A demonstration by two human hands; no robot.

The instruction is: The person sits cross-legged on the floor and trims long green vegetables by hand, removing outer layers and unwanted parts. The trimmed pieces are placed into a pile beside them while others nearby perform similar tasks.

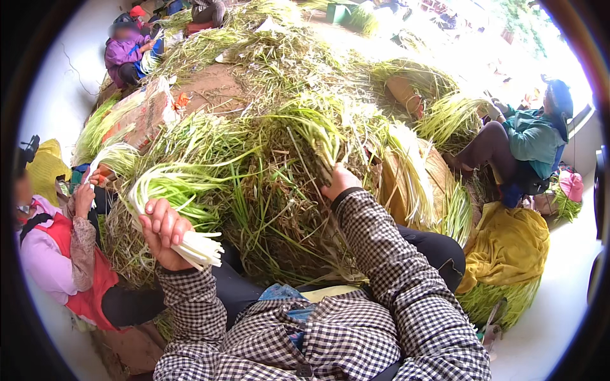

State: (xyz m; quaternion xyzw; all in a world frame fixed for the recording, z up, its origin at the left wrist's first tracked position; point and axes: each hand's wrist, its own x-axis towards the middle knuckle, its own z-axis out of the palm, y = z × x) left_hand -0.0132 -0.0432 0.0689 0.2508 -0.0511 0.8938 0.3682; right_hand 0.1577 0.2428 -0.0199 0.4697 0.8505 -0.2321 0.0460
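My left hand [166,231] grips a bundle of blanched chives [198,247]. The white cut ends stick out at the thumb side, and the pale green leaves [176,188] droop over the far side of the fist. Out in front, my right hand [344,182] is closed around a second bunch of chives [320,138], whose leaves fall away onto the heap. Brown withered matter clings near its stalks. Below and between both hands lies a heap of dry straw-like leaves and loose green blades [267,209].
Pale chives hang over a tan sheet or board [405,185] at the right. A yellow cloth [507,250] covers more greens. Co-workers sit at the left [62,257], back left [126,52] and right [533,128]. A printed carton [143,119] lies back left.
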